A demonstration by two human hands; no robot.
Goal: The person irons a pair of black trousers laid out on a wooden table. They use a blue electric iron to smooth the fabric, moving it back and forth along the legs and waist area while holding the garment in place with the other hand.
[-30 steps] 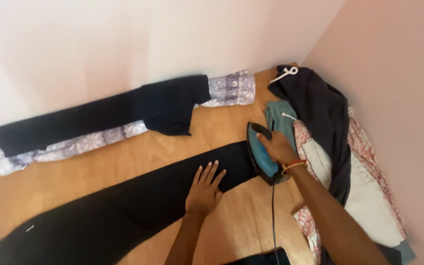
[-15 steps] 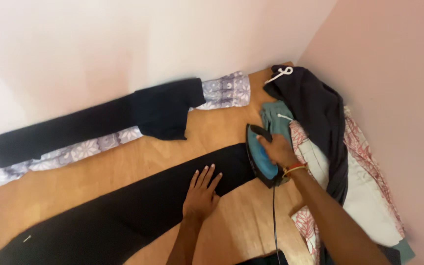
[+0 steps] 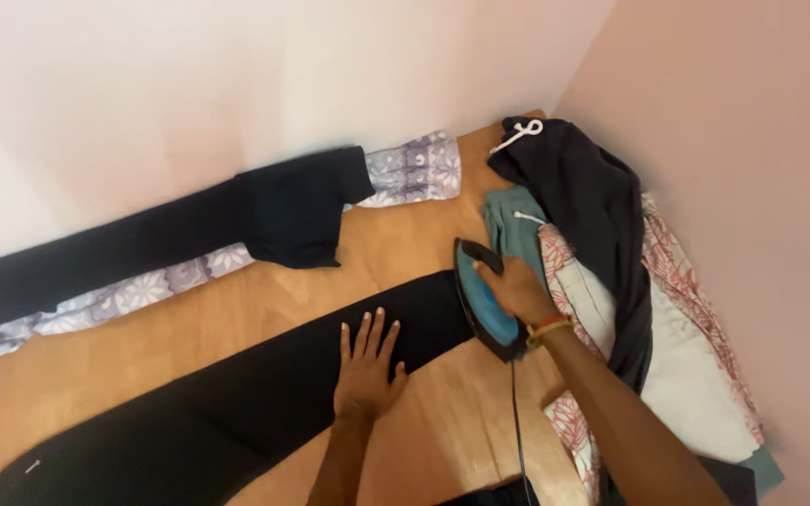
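A person is standing over a wooden table (image 3: 236, 309) and looking down at both bare hands, with a long black garment (image 3: 236, 394) lying flat across the table from its near left corner towards the middle. The left hand (image 3: 365, 370) is lying palm down on the black garment, fingers stretched out and slightly spread, gripping nothing and pressing on the cloth. The right hand (image 3: 515, 290), just right of the left hand, is wrapping its fingers around the handle of a blue and black clothes iron (image 3: 482, 300), and a thin bracelet is showing on that wrist. The iron is sitting at the right end of the black garment, its soleplate touching the cloth's edge, and its dark cord (image 3: 515, 412) is trailing towards the near edge of the table. To the right of the iron, a heap of clothes (image 3: 630, 281) is filling the table's right side against a pink wall: a dark hooded top with a white drawstring, a teal piece and red-and-white patterned fabric. Beyond the black garment, along the far edge of the table by a white wall, a second dark garment (image 3: 189, 230) is lying on top of a lilac floral cloth (image 3: 405, 169), well apart from both hands.
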